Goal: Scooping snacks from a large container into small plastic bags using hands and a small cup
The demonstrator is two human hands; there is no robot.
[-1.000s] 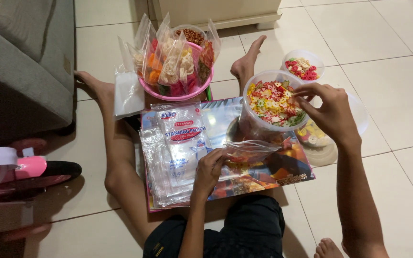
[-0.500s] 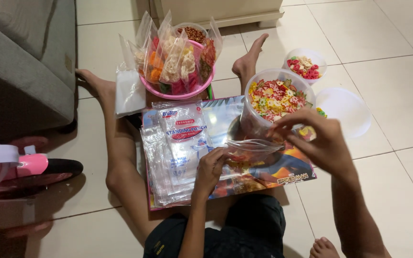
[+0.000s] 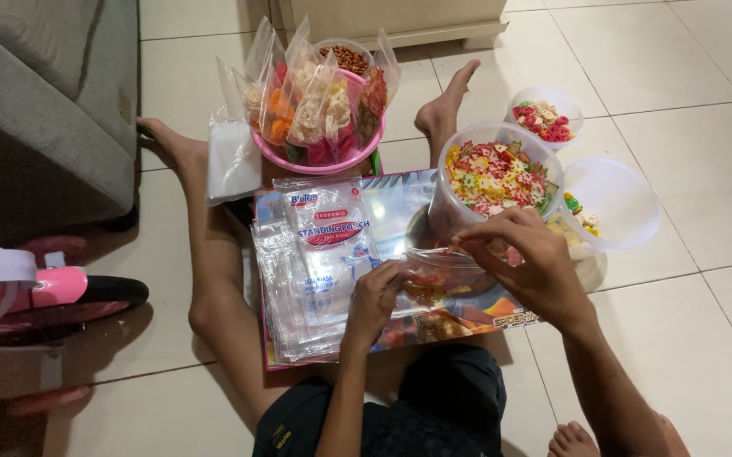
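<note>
I sit on a tiled floor with my legs spread. My left hand (image 3: 379, 298) grips the near edge of a clear plastic pouch (image 3: 442, 269) that holds a few coloured snack pieces. My right hand (image 3: 525, 258) hovers over the pouch mouth with its fingers pinched together, apparently on snack pieces. Just behind it stands a large clear tub (image 3: 491, 178) full of colourful crackers. A stack of empty clear pouches (image 3: 315, 262) lies on a colourful board (image 3: 467, 317) between my legs.
A pink bowl (image 3: 319, 156) holds several filled pouches. A small bowl of red and white snacks (image 3: 545, 114) and a round clear lid (image 3: 611, 203) sit at the right. A grey sofa (image 3: 36, 110) stands at the left, with a pink toy (image 3: 36, 288) below it.
My right hand has come from the tub of crackers down and toward me to the mouth of the pouch. My left hand has kept its hold on the pouch.
</note>
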